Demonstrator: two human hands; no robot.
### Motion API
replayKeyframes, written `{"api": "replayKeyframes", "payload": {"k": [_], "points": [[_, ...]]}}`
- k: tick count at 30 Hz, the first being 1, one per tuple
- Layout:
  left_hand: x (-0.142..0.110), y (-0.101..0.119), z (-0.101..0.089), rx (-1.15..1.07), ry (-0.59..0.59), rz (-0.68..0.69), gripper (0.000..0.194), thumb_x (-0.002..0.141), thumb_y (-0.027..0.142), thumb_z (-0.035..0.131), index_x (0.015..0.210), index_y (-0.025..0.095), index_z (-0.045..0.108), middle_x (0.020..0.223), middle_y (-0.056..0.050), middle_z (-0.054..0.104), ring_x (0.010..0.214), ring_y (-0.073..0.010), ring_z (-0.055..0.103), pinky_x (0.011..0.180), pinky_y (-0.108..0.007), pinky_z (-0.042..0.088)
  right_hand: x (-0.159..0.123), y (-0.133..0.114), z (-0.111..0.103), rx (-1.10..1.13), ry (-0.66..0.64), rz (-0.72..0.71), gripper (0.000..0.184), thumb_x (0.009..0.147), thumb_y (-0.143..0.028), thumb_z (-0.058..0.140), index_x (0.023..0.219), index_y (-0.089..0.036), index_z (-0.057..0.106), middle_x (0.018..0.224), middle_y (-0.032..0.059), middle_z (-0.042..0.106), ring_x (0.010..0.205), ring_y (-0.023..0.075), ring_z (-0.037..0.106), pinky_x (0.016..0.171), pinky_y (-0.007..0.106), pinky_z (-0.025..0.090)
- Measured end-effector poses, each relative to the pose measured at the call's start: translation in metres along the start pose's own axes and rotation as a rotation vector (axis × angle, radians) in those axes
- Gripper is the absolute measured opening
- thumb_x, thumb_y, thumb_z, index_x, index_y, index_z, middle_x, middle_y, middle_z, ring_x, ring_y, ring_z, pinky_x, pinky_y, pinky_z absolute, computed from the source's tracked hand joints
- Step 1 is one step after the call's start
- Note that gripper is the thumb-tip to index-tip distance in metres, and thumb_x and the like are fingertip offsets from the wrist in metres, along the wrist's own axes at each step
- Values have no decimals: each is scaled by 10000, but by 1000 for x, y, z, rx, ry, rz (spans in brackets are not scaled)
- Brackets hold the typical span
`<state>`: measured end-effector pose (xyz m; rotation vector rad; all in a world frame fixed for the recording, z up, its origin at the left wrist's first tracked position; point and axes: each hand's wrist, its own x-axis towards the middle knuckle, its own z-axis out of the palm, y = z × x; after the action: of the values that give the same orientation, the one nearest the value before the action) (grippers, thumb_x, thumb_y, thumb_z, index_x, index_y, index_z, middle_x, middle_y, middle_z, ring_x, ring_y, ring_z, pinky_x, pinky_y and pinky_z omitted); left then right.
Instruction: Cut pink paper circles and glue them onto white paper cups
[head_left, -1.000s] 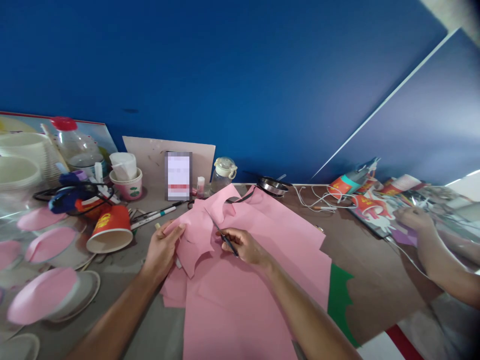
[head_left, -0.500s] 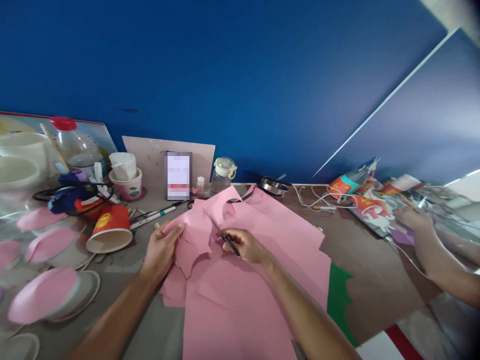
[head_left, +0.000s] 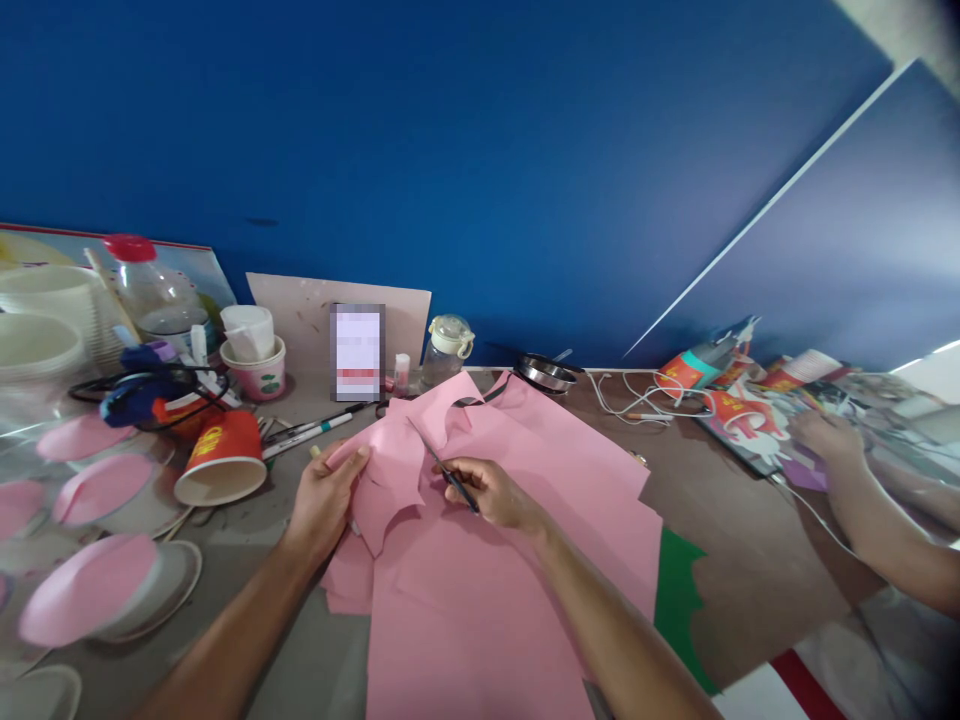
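The cut piece of pink paper [head_left: 386, 470] is at the middle of the table [head_left: 750, 530], raised at an angle over larger pink sheets [head_left: 480, 620]. Your left hand [head_left: 326, 500] has its left edge pinched, thumb on top and fingers beneath. Your right hand [head_left: 487, 495] is curled closed around the handles of the dark scissors [head_left: 460, 490], whose tip points far and left across the piece; you cannot tell how far the blades are parted. Right of the sheets lies green paper [head_left: 679, 600]. To the left, a red paper cup [head_left: 221, 460] lies on its side, with pink-topped cups [head_left: 90, 590] nearer you. On the far side stand a lit screen [head_left: 358, 352], a glue stick [head_left: 402, 375] and a lidded jar [head_left: 448, 350], with a tape roll [head_left: 546, 373] right of them. Far right, another person's hand [head_left: 829, 440] is near white cut-outs [head_left: 761, 425].
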<state>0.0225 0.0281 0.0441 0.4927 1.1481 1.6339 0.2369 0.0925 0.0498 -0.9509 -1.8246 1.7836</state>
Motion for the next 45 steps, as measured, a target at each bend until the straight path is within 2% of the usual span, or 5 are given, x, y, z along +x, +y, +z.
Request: {"api": "replayKeyframes", "payload": {"k": [9,17,28,34,45], "points": [[1,-1,-3,57,4,23,406,563,403,831,840,143,688,680,-4,693,615,-160,621,566,-232,476,1,2,-3,-56,5,-50,372,702,-363,728,990,-134,677,678,-21,534,624,100,473,599,230,405],[0,0,0,36,0,-13,387,525,314,850,839,161,684,640,12,682,588,-160,627,539,-227,476,2,3,-3,-33,6,-57,373,693,-348,724,994,-133,676,684,-22,527,619,97,449,587,231,375],[-3,1,-1,134,-44,-15,318,581,325,817,800,159,656,622,16,660,530,-124,579,501,-199,461,2,4,-2,9,10,-42,390,695,-325,729,1017,-119,655,689,-28,484,615,84,426,563,220,344],[-3,3,-2,252,-58,-5,350,643,389,766,872,145,664,642,-7,664,510,-135,567,456,-209,435,2,5,-3,16,-1,-31,403,702,-329,732,1040,-128,647,693,-27,488,608,81,427,548,213,338],[-1,-1,-3,130,-39,-18,389,600,327,813,917,151,672,713,-3,708,626,-156,634,558,-216,474,1,0,-5,-34,5,-42,382,690,-331,728,1005,-122,669,701,-22,512,613,89,438,581,233,347]]}}
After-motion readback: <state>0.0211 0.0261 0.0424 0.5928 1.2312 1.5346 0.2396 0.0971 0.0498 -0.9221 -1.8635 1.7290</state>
